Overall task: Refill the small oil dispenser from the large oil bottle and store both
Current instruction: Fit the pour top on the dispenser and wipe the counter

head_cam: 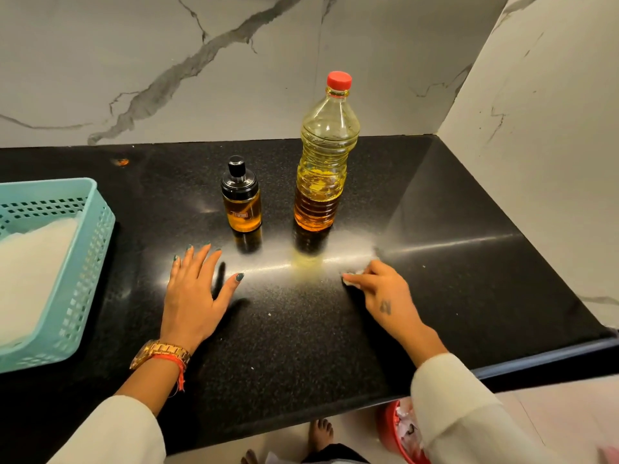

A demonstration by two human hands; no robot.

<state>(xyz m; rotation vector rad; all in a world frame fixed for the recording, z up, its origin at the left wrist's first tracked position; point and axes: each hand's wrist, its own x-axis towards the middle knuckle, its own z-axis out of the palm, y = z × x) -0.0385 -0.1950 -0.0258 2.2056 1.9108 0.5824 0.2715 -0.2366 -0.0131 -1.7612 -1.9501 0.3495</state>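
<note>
The small oil dispenser (pixel 241 199), glass with a black capped top and amber oil inside, stands upright on the black counter (pixel 452 209). To its right stands the large plastic oil bottle (pixel 322 162), red cap on, roughly half full of yellow oil. My left hand (pixel 197 289) lies flat on the counter with fingers spread, just in front of the dispenser and not touching it. My right hand (pixel 382 293) pinches a small white wad (pixel 356 272), pressed on the counter in front of the bottle.
A teal plastic basket (pixel 80 262) holding something white sits at the left edge. Marble walls close the counter at the back and right. A red bin (pixel 395 433) with crumpled paper stands on the floor below the front edge, near my bare feet.
</note>
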